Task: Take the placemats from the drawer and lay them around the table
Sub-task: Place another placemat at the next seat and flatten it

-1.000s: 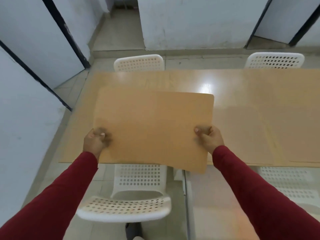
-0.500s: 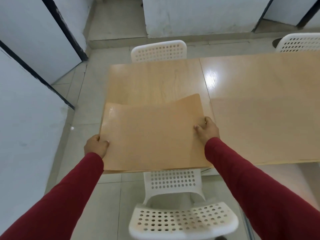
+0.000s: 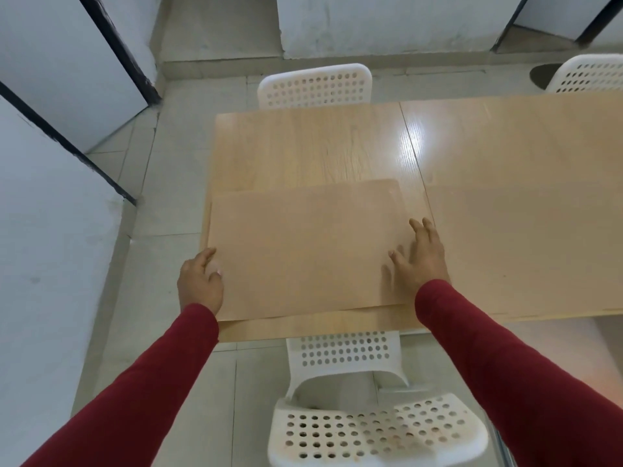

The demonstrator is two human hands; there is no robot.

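Observation:
A tan placemat (image 3: pixel 303 251) lies flat on the near left corner of the light wooden table (image 3: pixel 303 146), its left edge reaching the table's side. My left hand (image 3: pixel 199 284) pinches the mat's left edge, thumb on top. My right hand (image 3: pixel 421 257) rests flat on the mat's right edge with its fingers spread. A second placemat (image 3: pixel 522 247) of the same colour lies on the table to the right. Both arms wear red sleeves.
A white perforated chair (image 3: pixel 371 426) is tucked under the near edge right below me. Another white chair (image 3: pixel 315 85) stands at the far side, and a third (image 3: pixel 590 75) at the far right. White partition walls (image 3: pixel 50 264) close off the left.
The placemat has come down from the air onto the table and flattened. My right hand has let go of its edge and now lies spread on it. The view moved toward the table's left end.

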